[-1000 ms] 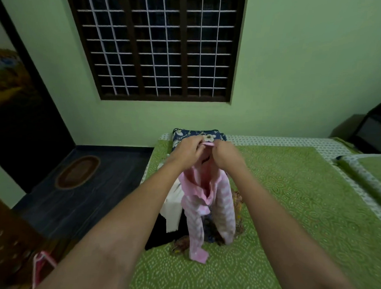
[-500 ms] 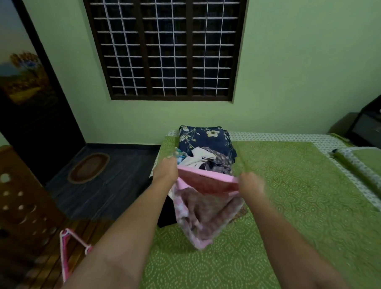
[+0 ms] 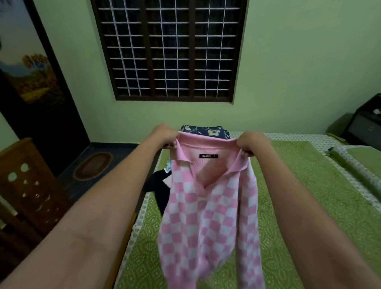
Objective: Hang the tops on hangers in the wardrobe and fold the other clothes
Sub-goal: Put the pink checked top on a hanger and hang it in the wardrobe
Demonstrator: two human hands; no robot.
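From the head camera I see my left hand (image 3: 163, 135) and my right hand (image 3: 251, 143) raised in front of me, each pinching one end of the collar of a pink and white checked top (image 3: 206, 212). The fingers of both hands are curled tight on the cloth, and the collar is pulled taut between them. The top hangs open-necked with a dark label (image 3: 208, 155) showing inside the neck, and its body and sleeves drop down above the bed (image 3: 313, 204), which has a green patterned cover. The lower part of the top is blurred.

Behind the top, on the bed's far end, lies a folded dark blue flowered cloth (image 3: 205, 130). To the left of the top a dark garment (image 3: 159, 186) lies at the bed's edge, partly hidden. On the wall ahead is a barred window (image 3: 167, 45). On the floor at left lies an oval mat (image 3: 93, 166), beside a wooden piece of furniture (image 3: 20, 180).
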